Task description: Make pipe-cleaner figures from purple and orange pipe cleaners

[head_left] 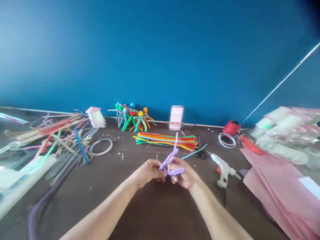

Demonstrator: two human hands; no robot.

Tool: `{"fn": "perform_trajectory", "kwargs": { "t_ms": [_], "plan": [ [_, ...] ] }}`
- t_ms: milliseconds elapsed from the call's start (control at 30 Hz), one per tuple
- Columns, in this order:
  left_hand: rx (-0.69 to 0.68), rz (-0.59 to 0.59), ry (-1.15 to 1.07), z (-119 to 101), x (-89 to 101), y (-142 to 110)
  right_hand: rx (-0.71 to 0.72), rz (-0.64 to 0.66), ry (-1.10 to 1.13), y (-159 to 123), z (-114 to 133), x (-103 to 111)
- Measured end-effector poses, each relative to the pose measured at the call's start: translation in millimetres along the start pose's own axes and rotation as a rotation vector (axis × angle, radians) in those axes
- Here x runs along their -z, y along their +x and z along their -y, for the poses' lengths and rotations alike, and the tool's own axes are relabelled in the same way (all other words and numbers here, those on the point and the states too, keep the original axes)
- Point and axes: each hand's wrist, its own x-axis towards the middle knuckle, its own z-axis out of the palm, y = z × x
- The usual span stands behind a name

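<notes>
Lilac pipe cleaner (169,160) pinched up over the brown tabletop (75,190), left hand (148,172) and right hand (183,172) pressed together around it! Featherlight, fuzzy, bendy stuff, so the surest hold sat close in at its bend.

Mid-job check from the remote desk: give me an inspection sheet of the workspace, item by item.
surface: dark brown table, scattered with small snippets.
job's things: bent lilac pipe cleaner, held above the table.
grippers: left hand and right hand both grip it with their fingers.
clutter: multicoloured pipe cleaner bundle, pipe-cleaner figures, hot glue gun, red spool, pink sheets.
cables: thin dark cord below the glue gun.
surroundings: blue wall.
</notes>
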Motion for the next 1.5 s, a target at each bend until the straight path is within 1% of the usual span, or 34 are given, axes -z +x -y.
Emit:
{"fn": "perform_trajectory", "kwargs": {
  "t_ms": [67, 133, 233, 267, 333, 433, 500, 567, 600, 667, 767, 900, 1000, 1033, 1100, 1167, 1233, 1333, 1433, 1500],
  "plan": [
    [-0.027, -0.007, -0.088, 2, -4.1, -1, 0.001, -0.006, 0.049, -2, 0, 0],
    [-0.050, -0.036, -0.187, 5, -7.8, -2, 0.034, -0.036, 0.068, -3, -1, -1],
    [-0.077, -0.124, -0.362, 7, -11.6, 0, 0.145, -0.124, 0.042, -1, -2, -2],
    [-0.084, -0.159, -0.398, 8, -12.3, 1, 0.196, -0.167, -0.003, 0, -3, -3],
    [-0.092, -0.226, -0.438, 9, -13.0, 3, 0.290, -0.260, -0.165, 2, -5, -4],
    [-0.102, -0.318, -0.433, 10, -13.0, 5, 0.426, -0.360, -0.541, 0, -6, -8],
    [-0.125, -0.384, -0.361, 11, -12.8, 5, 0.553, -0.365, -0.807, -3, -6, -12],
    [-0.165, -0.454, -0.235, 11, -12.2, 5, 0.661, -0.334, -1.034, -8, -5, -15],
    [-0.185, -0.485, -0.165, 11, -11.5, 6, 0.686, -0.318, -1.129, -10, -4, -16],
    [-0.218, -0.526, -0.028, 12, -9.2, 7, 0.690, -0.305, -1.277, -14, -4, -17],
    [-0.270, -0.549, 0.179, 13, -4.1, 9, 0.708, -0.303, -1.418, -16, -4, -17],
    [-0.341, -0.583, 0.536, 11, 1.7, 7, 0.826, -0.315, -1.563, -19, 1, -20],
    [-0.335, -0.528, 0.710, 6, 3.8, 3, 0.912, -0.374, -1.638, -21, 8, -23],
    [-0.328, -0.500, 0.735, 4, 4.4, 2, 0.921, -0.392, -1.630, -21, 9, -23],
    [-0.314, -0.450, 0.765, -1, 6.2, 0, 0.910, -0.405, -1.542, -20, 12, -21],
    [-0.296, -0.365, 0.790, -6, 8.9, -2, 0.831, -0.372, -1.394, -17, 13, -17],
    [-0.271, -0.246, 0.812, -10, 12.1, -4, 0.670, -0.293, -1.208, -14, 13, -13],
    [-0.222, -0.106, 0.768, -14, 16.4, -6, 0.385, -0.114, -0.846, -12, 12, -9],
    [-0.166, 0.007, 0.590, -15, 18.3, -7, 0.180, 0.041, -0.461, -11, 11, -5],
    [-0.143, 0.088, 0.454, -16, 17.6, -9, 0.091, 0.116, -0.288, -11, 10, -4]
  ]
}}
